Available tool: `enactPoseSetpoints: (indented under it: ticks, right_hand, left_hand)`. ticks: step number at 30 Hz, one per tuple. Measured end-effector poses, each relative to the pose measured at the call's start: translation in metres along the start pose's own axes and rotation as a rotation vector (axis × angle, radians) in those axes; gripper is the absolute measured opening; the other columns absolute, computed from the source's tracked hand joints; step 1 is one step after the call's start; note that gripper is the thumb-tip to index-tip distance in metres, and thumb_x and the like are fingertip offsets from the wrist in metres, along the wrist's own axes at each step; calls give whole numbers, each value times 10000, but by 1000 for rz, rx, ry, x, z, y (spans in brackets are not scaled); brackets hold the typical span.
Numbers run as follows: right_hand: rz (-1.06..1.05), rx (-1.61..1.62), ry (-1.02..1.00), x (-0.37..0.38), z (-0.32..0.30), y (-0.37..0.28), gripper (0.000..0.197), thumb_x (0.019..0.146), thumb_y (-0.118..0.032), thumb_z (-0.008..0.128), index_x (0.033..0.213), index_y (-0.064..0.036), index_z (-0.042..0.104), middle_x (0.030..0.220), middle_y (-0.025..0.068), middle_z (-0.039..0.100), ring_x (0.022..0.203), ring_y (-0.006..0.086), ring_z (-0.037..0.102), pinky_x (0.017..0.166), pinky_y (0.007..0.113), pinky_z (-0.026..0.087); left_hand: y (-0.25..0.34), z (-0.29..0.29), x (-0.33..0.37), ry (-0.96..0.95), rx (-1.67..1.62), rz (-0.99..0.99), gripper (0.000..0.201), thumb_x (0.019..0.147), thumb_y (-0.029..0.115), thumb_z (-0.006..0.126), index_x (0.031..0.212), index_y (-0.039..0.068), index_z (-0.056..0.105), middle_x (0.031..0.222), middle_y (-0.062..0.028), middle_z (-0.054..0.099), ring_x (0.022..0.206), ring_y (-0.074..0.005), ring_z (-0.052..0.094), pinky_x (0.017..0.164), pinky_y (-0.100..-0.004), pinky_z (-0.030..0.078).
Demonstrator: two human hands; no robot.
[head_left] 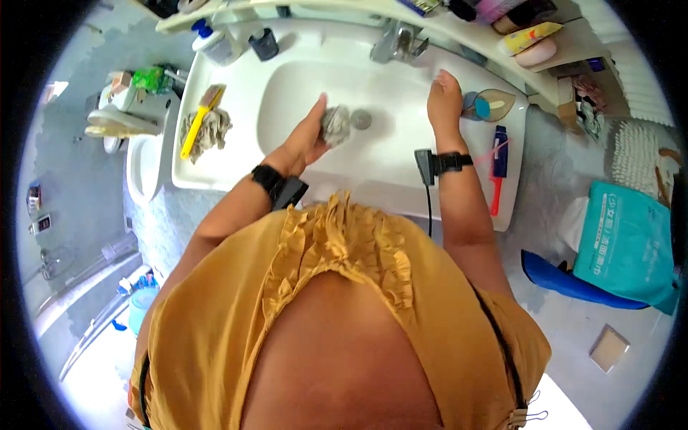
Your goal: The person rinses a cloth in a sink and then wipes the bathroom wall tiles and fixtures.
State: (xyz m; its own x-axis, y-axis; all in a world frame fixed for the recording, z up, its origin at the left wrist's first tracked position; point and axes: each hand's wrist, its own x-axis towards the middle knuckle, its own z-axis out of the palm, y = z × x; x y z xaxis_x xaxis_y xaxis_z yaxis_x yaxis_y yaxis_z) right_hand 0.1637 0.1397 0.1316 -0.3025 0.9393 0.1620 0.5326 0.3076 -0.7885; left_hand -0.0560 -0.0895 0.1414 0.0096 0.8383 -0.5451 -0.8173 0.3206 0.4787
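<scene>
- Nearest is the person's mustard top (193,301), its gathered ruffles close to the front edge of the white sink (244,86).
- To the right, beside the sink, stand a turquoise pack (623,236) and, below it, a blue item (559,278).
- Each forearm wears a black wrist strap with a small dark box; a cable hangs from the right one.
- On the sink's right side lie a slim red item (497,195) and a dark blue one (499,152), end to end.
- The left hand (302,141) is over the bowl, its grip clamped on a crumpled grey cloth (335,125), thumb up; the cloth is just left of the round drain (360,119).
- On the left side of the sink, a yellow-handled brush (203,123) lies on a greyish rag (213,132).
- The right hand (446,100) is above the sink's right side, next to a leaf-shaped dish (494,104); whether its grip is apart or together, I cannot tell.
- Along the back are a white pump bottle (218,47) with a blue top, a dark cup (264,45) and the metal faucet (394,44).
- Farthest, a shelf (204,16) carries a yellow tube (532,38) among other toiletries.
</scene>
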Motion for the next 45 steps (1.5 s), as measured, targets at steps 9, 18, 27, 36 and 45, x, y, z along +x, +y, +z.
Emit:
enactPoseSetpoints:
  ticks: [9,18,27,36,45]
  right_hand:
    - [440,500,-333,-151,27,-84,472,989,-283,540,1367,0,537,1167,111,652,1071,179,593,939,301,449]
    - [435,1018,-107,-149,-24,-106,367,1028,-278,460,1294,-35,530,1227,100,605,1143,224,576,985,373,455]
    - [490,1394,-244,-157,-32,-127,394,1000,-373,517,1280,-95,526,1269,110,576,1141,278,578,988,453,458]
    - [557,1634,110,-183,-60,-32,419,1003,-262,506,1327,3,483,1336,141,543,1253,259,504,1059,406,412]
    - [396,1581,-55,-190,-70,-39,371,950,-208,628,1242,13,570,1240,129,614,1157,244,584,983,383,483]
  left_hand:
    - [-13,41,-8,-251,133,-95,435,1048,396,428,1223,19,557,1139,-93,643,1034,-190,635,924,-325,538]
    - [-31,24,-4,31,174,-152,732,1027,569,281,1375,-71,353,1318,-214,518,1076,-328,614,862,-475,555]
    - [-69,55,-38,-253,117,-329,927,911,771,296,1349,-38,409,1354,-182,497,1190,-296,547,894,-463,500]
    - [-61,122,-64,-165,157,347,425,1065,308,364,1372,25,440,1389,-146,521,1289,-275,502,1092,-421,415]
    - [-62,130,-41,-134,199,247,384,1057,280,388,1337,33,475,1299,-108,580,1195,-265,566,1061,-409,434]
